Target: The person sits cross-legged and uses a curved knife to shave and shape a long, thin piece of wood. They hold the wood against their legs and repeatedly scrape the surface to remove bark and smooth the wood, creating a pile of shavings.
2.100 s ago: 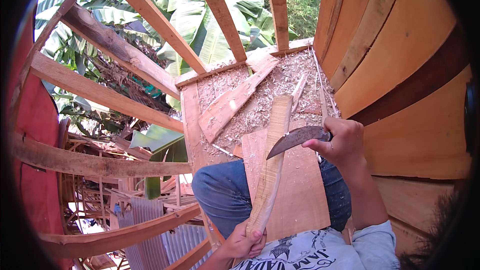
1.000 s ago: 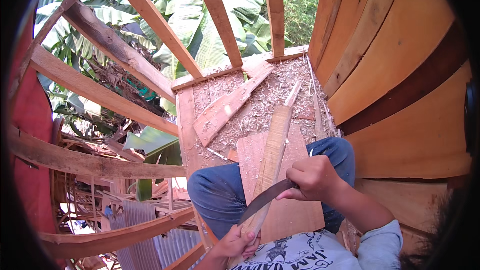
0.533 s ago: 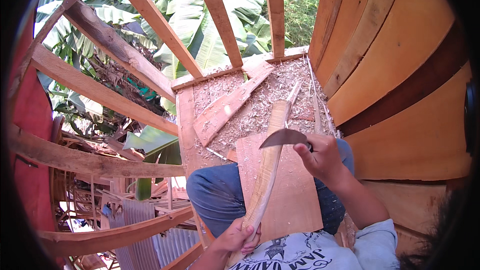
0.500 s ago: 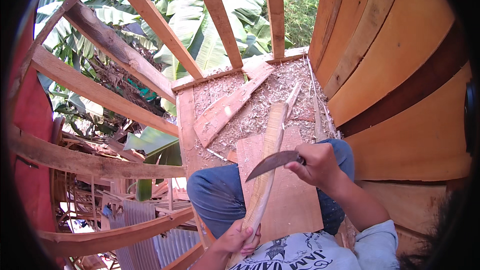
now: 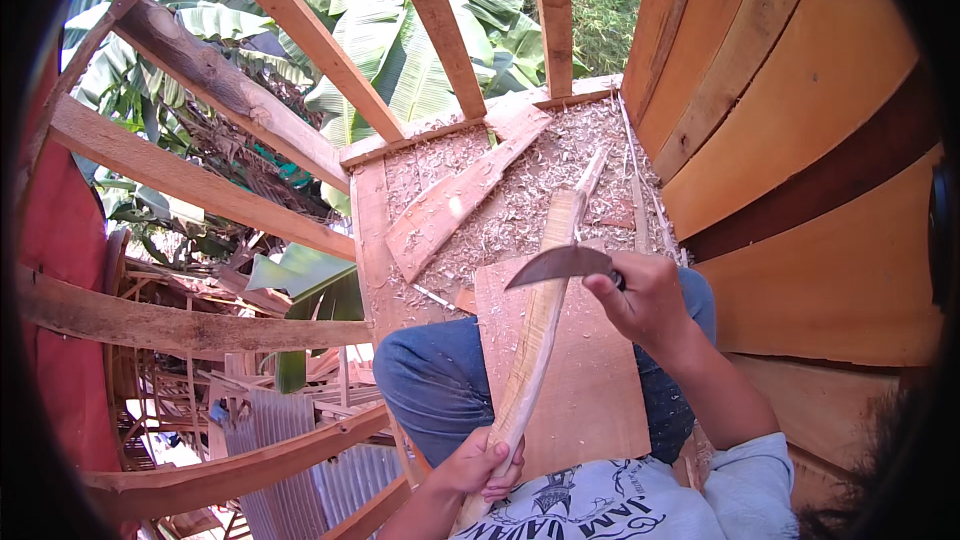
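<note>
My left hand (image 5: 482, 464) is wrapped round the lower end of a long, pale, slightly curved piece of wood (image 5: 537, 337), which slants up and away from me. In my right hand (image 5: 640, 302) is a knife with a dark curved blade (image 5: 560, 266); the fingers close round its handle, most of which they hide. The blade lies across the upper part of the wood, its tip pointing left. Beneath the wood, a flat board (image 5: 590, 380) rests across my lap between my knees.
Wood shavings (image 5: 570, 145) cover the floor ahead, where a loose plank (image 5: 450, 202) lies at an angle. Wooden rails (image 5: 200, 328) fence the left and far sides. A plank wall (image 5: 800, 150) rises on the right. Banana leaves (image 5: 390, 50) and corrugated sheets (image 5: 275, 450) show outside.
My right hand and the knife have moved up along the wood, away from me. The wood has shifted slightly, and the left hand keeps its hold.
</note>
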The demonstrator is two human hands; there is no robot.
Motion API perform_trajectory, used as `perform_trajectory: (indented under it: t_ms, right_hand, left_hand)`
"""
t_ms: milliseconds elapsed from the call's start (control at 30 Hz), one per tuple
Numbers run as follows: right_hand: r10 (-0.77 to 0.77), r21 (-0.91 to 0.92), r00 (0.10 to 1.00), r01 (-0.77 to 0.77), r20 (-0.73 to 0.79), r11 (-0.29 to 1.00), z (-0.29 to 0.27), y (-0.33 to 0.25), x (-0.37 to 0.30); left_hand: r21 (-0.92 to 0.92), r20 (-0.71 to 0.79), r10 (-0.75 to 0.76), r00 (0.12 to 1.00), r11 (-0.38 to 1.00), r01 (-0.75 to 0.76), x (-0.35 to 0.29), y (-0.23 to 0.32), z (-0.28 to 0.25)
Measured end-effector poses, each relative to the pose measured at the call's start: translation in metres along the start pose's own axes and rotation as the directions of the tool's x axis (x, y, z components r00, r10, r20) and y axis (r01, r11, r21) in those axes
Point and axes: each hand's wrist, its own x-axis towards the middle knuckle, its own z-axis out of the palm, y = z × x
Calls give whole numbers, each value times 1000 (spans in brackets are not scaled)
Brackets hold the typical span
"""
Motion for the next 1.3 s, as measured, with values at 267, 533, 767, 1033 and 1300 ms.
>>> perform_trajectory:
  t_ms: [267,533,767,1033,1300]
  right_hand:
    - [-43,60,999,43,-11,997,4,11,-3]
    - [-153,50,987,151,44,987,-4,6,1]
    - [21,164,998,-9,-67,986,-5,19,-5]
    - [74,212,995,-57,-74,976,3,23,-13]
    - [170,308,984,-144,-58,940,-1,21,-5]
  left_hand:
    - [48,-15,-25,1000,999,26,-3,0,0]
    - [58,-46,-23,999,998,26,-2,2,4]
    - [161,-52,-31,998,986,39,-1,2,8]
    - [157,-122,-36,992,986,55,0,3,12]
    - [149,-95,-32,995,988,46,2,4,9]
